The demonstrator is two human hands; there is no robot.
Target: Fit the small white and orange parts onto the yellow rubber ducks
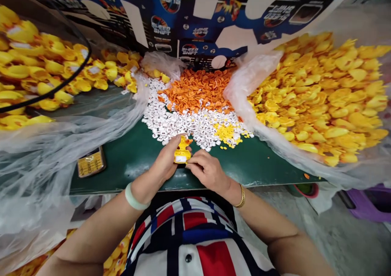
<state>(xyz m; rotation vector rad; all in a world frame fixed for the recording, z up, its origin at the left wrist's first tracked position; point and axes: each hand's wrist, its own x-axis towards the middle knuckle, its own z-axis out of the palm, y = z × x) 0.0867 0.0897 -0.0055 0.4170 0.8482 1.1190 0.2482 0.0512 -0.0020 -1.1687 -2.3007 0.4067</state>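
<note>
A yellow plastic duck shell [182, 149] with an orange bill piece and a white patch inside is gripped in my left hand [167, 157], over the table's near edge. Close beside it, my right hand [208, 169] has its thumb and forefinger pinched together near the shell's lower right. Whatever sits in that pinch is hidden or too small to name. Just beyond both hands lies a spread of small white pieces with dark dots [183, 125]. A patch of tiny yellow pieces [226, 132] rests on its right side, and orange bill pieces [201, 89] are heaped behind.
Yellow duck shells [324, 100] are piled at right on clear plastic sheeting [244, 88]; more yellow parts [45, 64] fill the left. A printed cardboard box [171, 19] walls the back. A small yellow-topped box [91, 162] lies left on the green table [128, 153]. A black cable [73, 74] arcs at upper left.
</note>
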